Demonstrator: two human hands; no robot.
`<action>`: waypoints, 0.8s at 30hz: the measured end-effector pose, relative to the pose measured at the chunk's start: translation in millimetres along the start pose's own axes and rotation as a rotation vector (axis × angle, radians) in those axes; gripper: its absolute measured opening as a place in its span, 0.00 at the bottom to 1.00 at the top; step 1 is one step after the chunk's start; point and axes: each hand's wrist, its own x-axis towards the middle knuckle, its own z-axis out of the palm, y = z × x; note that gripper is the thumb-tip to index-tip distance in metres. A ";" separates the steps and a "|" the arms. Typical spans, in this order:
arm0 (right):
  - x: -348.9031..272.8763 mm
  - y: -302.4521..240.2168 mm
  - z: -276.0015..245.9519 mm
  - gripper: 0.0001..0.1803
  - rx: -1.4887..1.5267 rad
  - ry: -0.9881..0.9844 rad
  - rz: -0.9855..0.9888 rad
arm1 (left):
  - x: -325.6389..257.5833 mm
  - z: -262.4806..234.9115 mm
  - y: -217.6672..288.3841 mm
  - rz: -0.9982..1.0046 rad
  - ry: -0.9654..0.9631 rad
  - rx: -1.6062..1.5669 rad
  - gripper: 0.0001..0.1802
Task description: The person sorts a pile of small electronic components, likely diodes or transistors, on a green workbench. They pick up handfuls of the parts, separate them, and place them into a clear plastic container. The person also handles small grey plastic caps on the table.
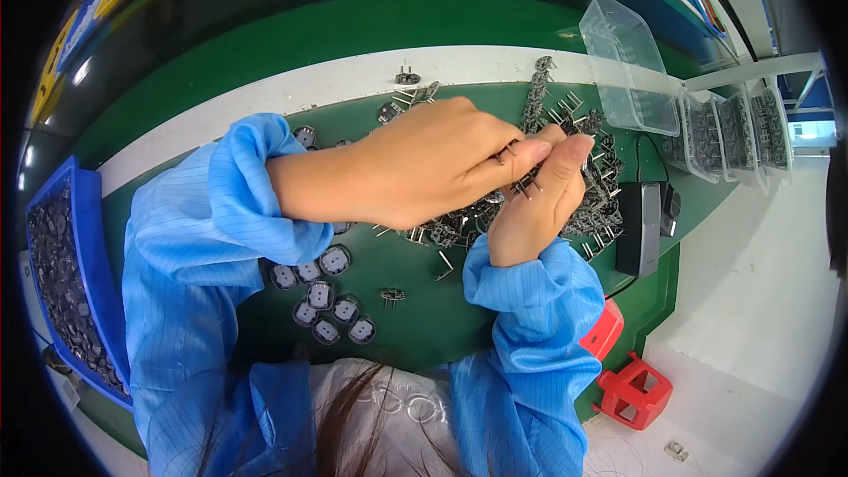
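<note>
My left hand reaches across from the left, its fingers closed in a pinch. Two thin metal pins of a small dark pinned part stick out between its thumb and fingers. Against it, my right hand is closed too, palm side up, with metal pins of another pinned part showing at its fingers. The bodies of both parts are mostly hidden. Under and beyond the hands lies a heap of similar pinned parts. One single pinned part rests on the green table nearer me.
Several dark rounded housings lie at the front left. A blue bin of dark pieces stands far left. At the right are a black box-shaped device, a clear tray, filled clear bins and a red stool.
</note>
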 end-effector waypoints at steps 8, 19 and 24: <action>21.2 -6.7 -27.7 0.31 -0.377 -0.163 -0.136 | 2.8 -47.0 9.7 -0.084 -0.325 0.520 0.24; 35.2 -10.2 -35.2 0.20 -0.712 -0.040 -0.248 | 21.5 -92.7 -45.9 0.059 -0.196 0.449 0.14; 33.4 3.4 -29.6 0.09 -1.082 -0.112 -0.249 | 13.9 -77.9 -56.9 0.032 -0.322 0.450 0.11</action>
